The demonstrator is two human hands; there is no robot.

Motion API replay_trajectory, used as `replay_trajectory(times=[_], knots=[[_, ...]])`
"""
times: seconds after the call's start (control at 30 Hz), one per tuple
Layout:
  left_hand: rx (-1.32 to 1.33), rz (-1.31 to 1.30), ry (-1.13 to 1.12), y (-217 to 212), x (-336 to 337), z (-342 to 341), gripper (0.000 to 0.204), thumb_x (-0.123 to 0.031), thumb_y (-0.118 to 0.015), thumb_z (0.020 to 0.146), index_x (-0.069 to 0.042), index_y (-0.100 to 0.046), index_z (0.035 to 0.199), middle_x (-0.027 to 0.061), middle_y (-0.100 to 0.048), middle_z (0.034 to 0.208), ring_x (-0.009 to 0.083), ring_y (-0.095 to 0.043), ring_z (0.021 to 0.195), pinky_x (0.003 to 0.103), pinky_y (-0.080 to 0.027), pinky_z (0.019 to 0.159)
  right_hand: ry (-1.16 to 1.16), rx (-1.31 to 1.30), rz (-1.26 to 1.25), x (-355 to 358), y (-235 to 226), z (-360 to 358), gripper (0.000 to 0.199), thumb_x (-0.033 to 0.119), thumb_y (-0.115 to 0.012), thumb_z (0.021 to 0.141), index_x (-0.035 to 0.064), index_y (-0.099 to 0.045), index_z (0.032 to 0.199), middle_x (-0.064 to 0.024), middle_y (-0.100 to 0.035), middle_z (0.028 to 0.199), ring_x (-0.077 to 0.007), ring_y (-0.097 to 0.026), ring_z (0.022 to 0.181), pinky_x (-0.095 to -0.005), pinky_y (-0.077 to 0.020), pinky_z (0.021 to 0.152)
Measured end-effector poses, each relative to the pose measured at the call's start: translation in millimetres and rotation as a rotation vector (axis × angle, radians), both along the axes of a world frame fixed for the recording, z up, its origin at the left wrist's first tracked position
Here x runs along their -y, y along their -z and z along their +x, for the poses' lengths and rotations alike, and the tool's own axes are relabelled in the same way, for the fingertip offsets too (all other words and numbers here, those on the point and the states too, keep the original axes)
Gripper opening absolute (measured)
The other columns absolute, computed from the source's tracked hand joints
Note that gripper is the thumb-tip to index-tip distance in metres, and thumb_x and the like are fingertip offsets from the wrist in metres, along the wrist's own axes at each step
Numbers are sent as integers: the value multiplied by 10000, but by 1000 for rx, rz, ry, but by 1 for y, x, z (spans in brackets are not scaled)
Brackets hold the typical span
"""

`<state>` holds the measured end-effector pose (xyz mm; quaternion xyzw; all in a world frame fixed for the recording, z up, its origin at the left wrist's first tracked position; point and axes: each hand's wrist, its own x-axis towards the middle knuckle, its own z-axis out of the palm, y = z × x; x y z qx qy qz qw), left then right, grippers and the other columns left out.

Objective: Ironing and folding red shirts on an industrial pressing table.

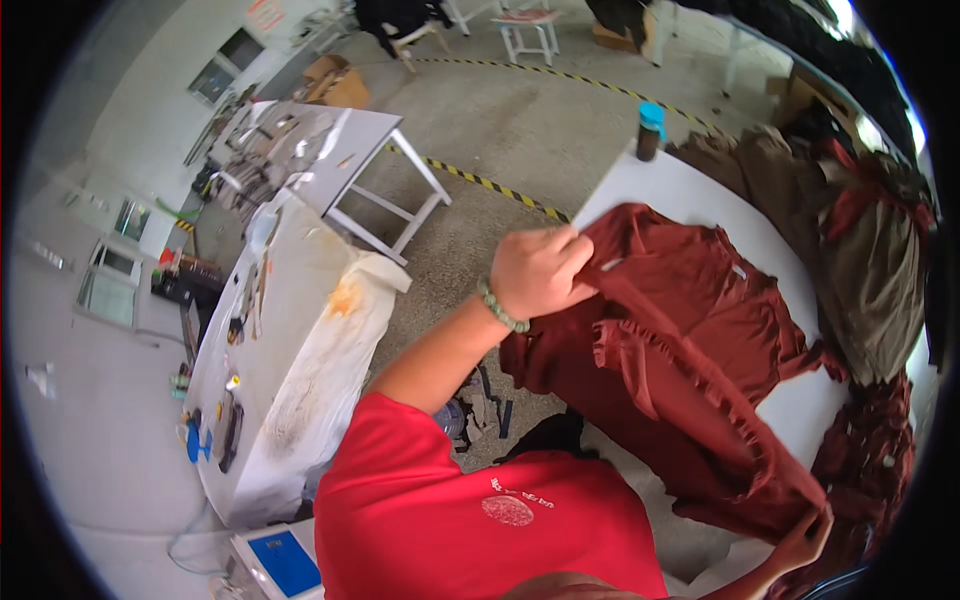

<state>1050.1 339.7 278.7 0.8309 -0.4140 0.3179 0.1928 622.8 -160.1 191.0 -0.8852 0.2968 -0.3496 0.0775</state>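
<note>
Dark-red cloth: garment (pixel 700 290) lying partly on the white table (pixel 690 187), which seemingly bears some weight; left hand (pixel 540 272), fingers clamped on the garment's far edge; right hand (pixel 808 537), fingers closed on its near corner; this wide grip presumably spreads the ruffled edge (pixel 748 430).

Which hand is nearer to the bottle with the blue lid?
Left. The left hand is below and left of the bottle in the picture; the right hand is much farther off, at the lower right.
</note>
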Motion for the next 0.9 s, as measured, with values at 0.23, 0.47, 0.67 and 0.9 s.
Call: replay_trajectory(times=[0.23, 0.47, 0.67, 0.9], knots=[[-89, 211, 71, 64, 116, 156, 276, -366, -740, 752, -126, -605, 760, 80, -626, 726, 323, -641, 650, 438, -503, 547, -29, -186, 103, 37, -37, 201, 186, 182, -664, 938, 67, -706, 1077, -163, -712, 983, -248, -716, 916, -328, -536, 813], [-285, 437, -8, 210, 244, 245, 270, -371, -688, 842, -103, -653, 848, 103, -673, 808, 331, -666, 749, 456, -539, 671, -36, -339, 46, 145, 84, 292, 212, 298, -676, 888, 94, -717, 928, -142, -702, 844, -335, -691, 817, -398, -541, 720], [-357, 375, -65, 302, 287, 273, 263, -291, -655, 890, -69, -673, 1030, 162, -679, 1041, 355, -640, 995, 463, -516, 842, 22, -511, -46, 174, 200, 366, 428, 313, -660, 894, 105, -611, 1265, -147, -619, 1294, -346, -590, 1166, -462, -492, 941], [-472, 333, 195, 282, 257, 171, 302, -213, -750, 729, -50, -658, 967, 122, -608, 1035, 336, -555, 1013, 498, -484, 841, -276, -519, 213, 68, 237, 392, 761, 372, -707, 872, 138, -373, 1514, -206, -389, 1521, -402, -366, 1392, -479, -342, 1133]])
